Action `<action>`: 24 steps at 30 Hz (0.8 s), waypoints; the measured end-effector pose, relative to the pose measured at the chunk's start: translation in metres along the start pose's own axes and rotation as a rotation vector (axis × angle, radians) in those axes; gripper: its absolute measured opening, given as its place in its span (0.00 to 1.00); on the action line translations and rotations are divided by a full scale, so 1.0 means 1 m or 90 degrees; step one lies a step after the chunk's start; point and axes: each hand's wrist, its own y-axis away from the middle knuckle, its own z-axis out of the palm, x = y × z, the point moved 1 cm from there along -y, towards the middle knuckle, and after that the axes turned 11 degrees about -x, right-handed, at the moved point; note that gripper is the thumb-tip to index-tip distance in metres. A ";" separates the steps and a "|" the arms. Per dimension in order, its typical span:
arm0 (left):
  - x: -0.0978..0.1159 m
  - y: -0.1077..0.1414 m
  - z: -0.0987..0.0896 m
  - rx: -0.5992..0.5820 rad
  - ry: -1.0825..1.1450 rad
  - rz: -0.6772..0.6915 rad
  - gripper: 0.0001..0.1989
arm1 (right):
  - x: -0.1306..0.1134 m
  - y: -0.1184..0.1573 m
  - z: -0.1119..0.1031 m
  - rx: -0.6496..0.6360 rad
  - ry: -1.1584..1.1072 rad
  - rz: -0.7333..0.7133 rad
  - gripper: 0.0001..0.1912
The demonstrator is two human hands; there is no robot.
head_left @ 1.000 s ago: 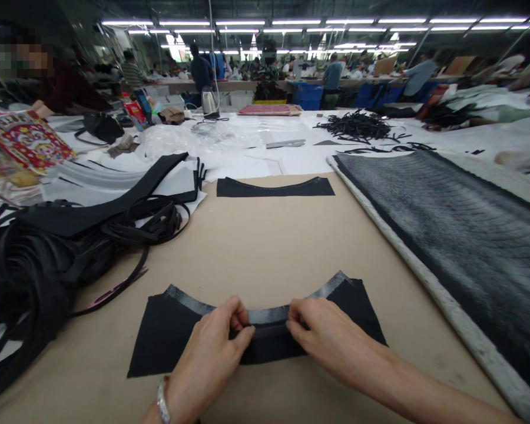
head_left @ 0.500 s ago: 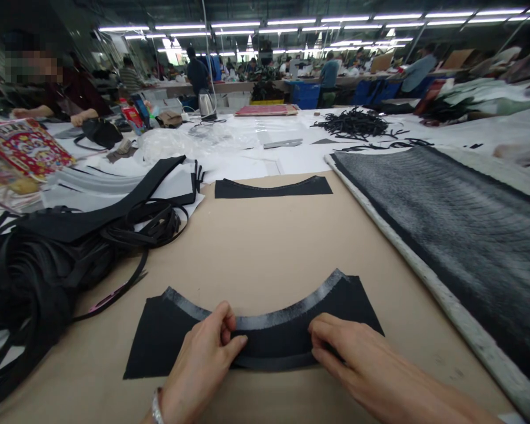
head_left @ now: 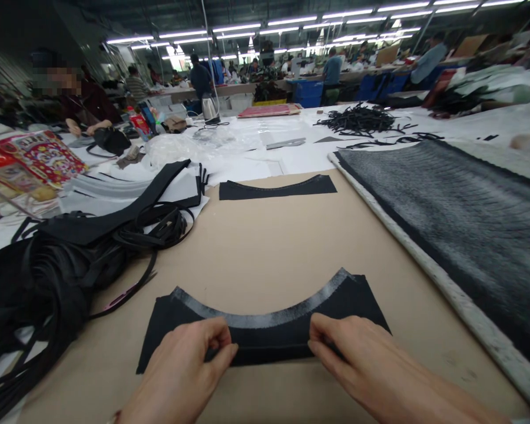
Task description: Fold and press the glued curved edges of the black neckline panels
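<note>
Black strips (head_left: 66,277), heaped on tan-topped desk (head_left: 269,241). Left hand (head_left: 181,356), pinched shut on a narrow black strip (head_left: 274,352), its edges hard to make out. Curved black panel (head_left: 269,335), flat beneath both hands. Right hand (head_left: 357,353), pinching the same strip. Grey-dusted black sheet (head_left: 450,206).

Long white tubular ceiling lights (head_left: 236,27) illuminate from frame top; upper-left corner dim; side edges stretched, blurred.
</note>
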 end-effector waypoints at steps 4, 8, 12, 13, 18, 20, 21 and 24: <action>0.008 -0.014 -0.003 0.031 -0.007 -0.027 0.08 | -0.006 -0.018 -0.002 0.011 0.017 0.018 0.10; 0.011 -0.026 -0.001 0.030 0.000 -0.034 0.08 | -0.008 -0.028 -0.004 0.016 0.025 0.024 0.09; 0.009 -0.029 -0.003 0.035 0.018 -0.037 0.07 | -0.009 -0.033 -0.004 0.023 0.019 0.031 0.09; 0.008 -0.030 -0.003 0.042 0.017 -0.038 0.07 | -0.009 -0.035 -0.004 0.022 0.020 0.032 0.09; 0.004 -0.038 0.001 0.062 -0.004 -0.045 0.06 | -0.009 -0.043 -0.001 0.011 0.037 0.029 0.10; 0.003 -0.040 0.002 0.063 -0.007 -0.048 0.07 | -0.008 -0.046 0.000 0.017 0.038 0.029 0.10; 0.003 -0.040 0.003 0.062 -0.008 -0.051 0.08 | -0.008 -0.046 0.000 0.020 0.036 0.029 0.10; 0.002 -0.039 0.001 0.064 -0.006 -0.053 0.07 | -0.008 -0.048 0.002 0.026 0.032 0.019 0.10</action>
